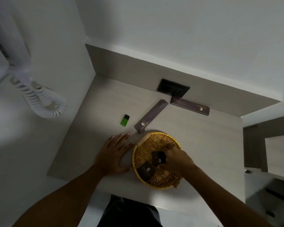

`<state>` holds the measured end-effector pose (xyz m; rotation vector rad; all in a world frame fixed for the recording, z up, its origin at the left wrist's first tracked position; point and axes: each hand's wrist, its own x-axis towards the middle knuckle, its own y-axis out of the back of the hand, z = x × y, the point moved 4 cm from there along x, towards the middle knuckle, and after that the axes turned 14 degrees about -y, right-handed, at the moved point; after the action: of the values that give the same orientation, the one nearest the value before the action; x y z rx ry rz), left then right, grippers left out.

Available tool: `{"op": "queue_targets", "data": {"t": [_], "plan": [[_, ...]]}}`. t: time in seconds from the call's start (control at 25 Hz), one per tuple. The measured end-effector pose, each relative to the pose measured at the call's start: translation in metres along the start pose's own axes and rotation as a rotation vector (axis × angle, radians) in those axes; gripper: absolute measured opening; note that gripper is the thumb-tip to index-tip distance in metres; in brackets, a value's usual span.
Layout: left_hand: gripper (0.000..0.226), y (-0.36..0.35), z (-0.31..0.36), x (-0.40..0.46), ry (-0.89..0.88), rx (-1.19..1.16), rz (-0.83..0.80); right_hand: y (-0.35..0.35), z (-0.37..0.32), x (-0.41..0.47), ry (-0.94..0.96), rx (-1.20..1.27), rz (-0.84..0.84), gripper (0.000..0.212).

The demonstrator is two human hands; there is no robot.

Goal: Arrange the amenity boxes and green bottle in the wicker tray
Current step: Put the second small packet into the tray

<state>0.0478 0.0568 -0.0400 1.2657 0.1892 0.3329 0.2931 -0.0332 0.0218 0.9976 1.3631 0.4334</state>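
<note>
Within the round wicker tray, the right hand grasps a small dark amenity box between fingers and thumb, holding it just over the weave. A second small box lies flat on the tray floor, just nearer the person than the grip and almost touching the held one. Left of the grip, the left hand rests flat and released on the worktop, its thumb side against the tray rim, apparently steadying it.

Items not yet in the tray lie beyond the grip, toward the wall. One long amenity box lies nearest, its near end just short of the tray's far rim and wooden handle, its long axis running diagonally away to the right. Another long box lies farther off against the backsplash, below a black socket plate. A green bottle stands left of the diagonal box, well apart from the grip. By position, the left hand is nearer to the bottle; the diagonal box lies between the two hands.
</note>
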Motion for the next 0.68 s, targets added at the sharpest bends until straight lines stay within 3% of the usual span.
{"op": "queue_targets", "data": {"t": [0.24,0.68], "plan": [[0.096,-0.001,-0.001,0.000,-0.006,0.010,-0.018,-0.019,-0.001,-0.004,-0.084,0.019,0.062,0.074],[0.097,-0.006,-0.003,-0.001,0.007,-0.031,-0.046,-0.027,0.000,-0.009,-0.157,0.104,0.070,0.065]]}}
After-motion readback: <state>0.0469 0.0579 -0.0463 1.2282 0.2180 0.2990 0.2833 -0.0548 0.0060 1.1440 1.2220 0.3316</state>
